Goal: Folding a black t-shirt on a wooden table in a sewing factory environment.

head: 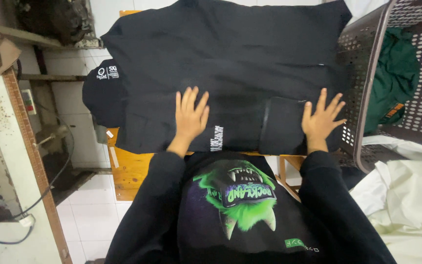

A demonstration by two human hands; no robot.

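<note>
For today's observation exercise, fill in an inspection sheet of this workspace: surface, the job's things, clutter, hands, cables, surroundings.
Surface: wooden table, mostly covered by cloth.
Job's things: black garment spread flat, one sleeve hanging off the left edge.
Clutter: nothing seen on the table.
Hands: left hand and right hand pressed flat on the garment, fingers spread.
Cables: dark cable looping by the left bench.
Surroundings: perforated laundry basket holding green cloth; white fabric; tiled floor.
</note>
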